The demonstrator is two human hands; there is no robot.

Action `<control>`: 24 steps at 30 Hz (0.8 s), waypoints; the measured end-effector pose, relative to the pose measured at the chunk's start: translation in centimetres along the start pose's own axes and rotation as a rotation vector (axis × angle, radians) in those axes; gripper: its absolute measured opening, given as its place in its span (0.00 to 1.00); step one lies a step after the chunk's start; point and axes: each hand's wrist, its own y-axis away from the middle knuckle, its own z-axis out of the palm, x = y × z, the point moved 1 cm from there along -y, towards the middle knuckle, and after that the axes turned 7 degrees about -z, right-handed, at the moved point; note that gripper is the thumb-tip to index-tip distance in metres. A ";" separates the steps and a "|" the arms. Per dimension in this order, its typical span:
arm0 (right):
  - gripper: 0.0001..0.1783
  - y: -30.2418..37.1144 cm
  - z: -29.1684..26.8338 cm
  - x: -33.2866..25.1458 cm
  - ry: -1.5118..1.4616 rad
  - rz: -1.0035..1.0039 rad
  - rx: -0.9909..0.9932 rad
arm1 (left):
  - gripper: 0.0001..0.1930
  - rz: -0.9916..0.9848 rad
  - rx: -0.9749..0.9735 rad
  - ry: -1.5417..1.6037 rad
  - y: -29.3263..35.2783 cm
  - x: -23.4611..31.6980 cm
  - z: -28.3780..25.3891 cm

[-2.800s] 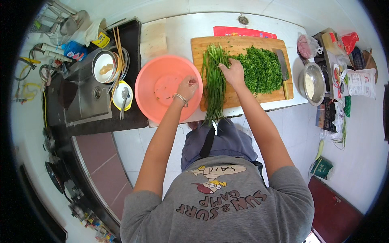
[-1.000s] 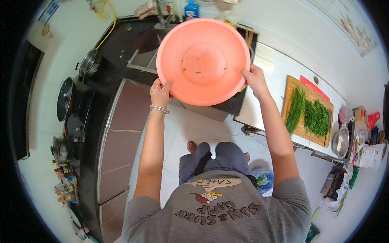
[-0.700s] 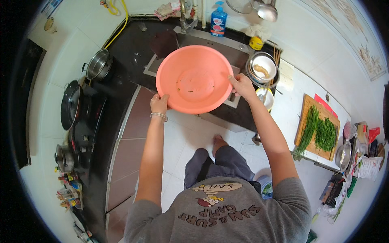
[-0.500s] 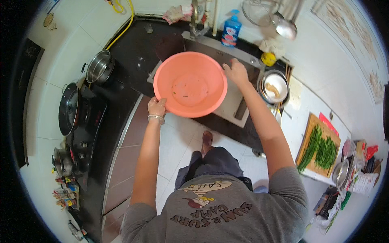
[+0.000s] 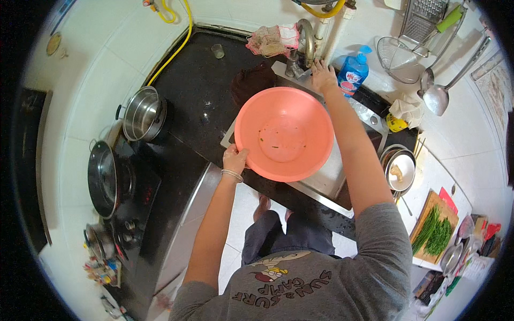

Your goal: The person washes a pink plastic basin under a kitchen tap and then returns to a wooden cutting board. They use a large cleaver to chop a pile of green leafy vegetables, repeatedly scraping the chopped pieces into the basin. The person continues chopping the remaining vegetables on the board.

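Note:
A coral-pink plastic basin (image 5: 249,128) is over the metal sink (image 5: 327,188), with a few small dark green bits on its bottom. My left hand (image 5: 235,158) grips its near-left rim, thumb on the inside. Stretched out past the basin's far side, my right hand (image 5: 324,78) has its fingers extended beside the metal faucet (image 5: 307,40); whether they touch its handle I cannot tell. A blue pump bottle (image 5: 353,73) stands just right of that hand. A mesh cloth (image 5: 272,40) hangs by the faucet.
To the left are a steel pot (image 5: 143,114) and a black frying pan (image 5: 103,179) near the stove. Nested bowls (image 5: 400,170) sit right of the sink. Chopped greens lie on a wooden board (image 5: 435,224). A strainer (image 5: 397,60) and a ladle (image 5: 436,100) hang on the wall.
My right hand has left the basin's right side and reached forward to the faucet. My left hand keeps its hold on the rim. The view has shifted, moving the scene rightward and down.

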 end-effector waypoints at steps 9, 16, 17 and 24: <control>0.16 1.5 -1.1 -0.4 -0.456 0.177 0.151 | 0.13 0.192 -0.186 -0.127 -9.5 -0.1 -0.9; 0.23 16.2 12.1 -10.6 -0.480 0.096 0.133 | 0.12 0.126 -0.400 -0.163 -11.0 1.3 1.7; 0.25 15.7 11.1 -12.4 -0.436 0.162 0.153 | 0.11 0.201 -0.391 -0.230 -11.4 0.5 1.6; 0.32 11.1 4.2 -18.3 -0.853 -0.237 -0.368 | 0.06 0.378 -0.260 -0.370 -10.7 2.9 3.5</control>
